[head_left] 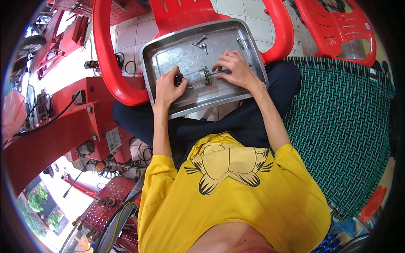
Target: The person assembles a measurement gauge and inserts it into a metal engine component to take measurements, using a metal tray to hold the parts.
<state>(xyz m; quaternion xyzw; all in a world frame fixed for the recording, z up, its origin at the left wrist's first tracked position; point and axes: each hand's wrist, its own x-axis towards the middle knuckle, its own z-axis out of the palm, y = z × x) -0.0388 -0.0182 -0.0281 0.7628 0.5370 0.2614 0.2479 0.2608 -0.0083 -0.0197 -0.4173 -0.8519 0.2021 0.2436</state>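
Observation:
A shiny metal cylinder [194, 79] with a ringed flange at its right end lies sideways over the shallow steel tray [168, 52]. My left hand [169, 86] grips its left end, thumb and fingers closed round a dark tip. From the flange a thin metal rod [219, 72] runs to the right, pinched in the fingers of my right hand [236, 71]. Whether the cylinder rests on the tray or hangs just above it, I cannot tell. Beyond my hands, several small bolt-like metal pieces [201, 44] lie in the tray, with another metal pin [241, 43] near its right wall.
The tray sits between my knees and a red plastic chair [183, 19]. Red workshop machinery [63, 122] stands on my left, with cables and hoses around it. To the right is a green-and-black woven seat [337, 130], with another red chair [337, 31] behind it.

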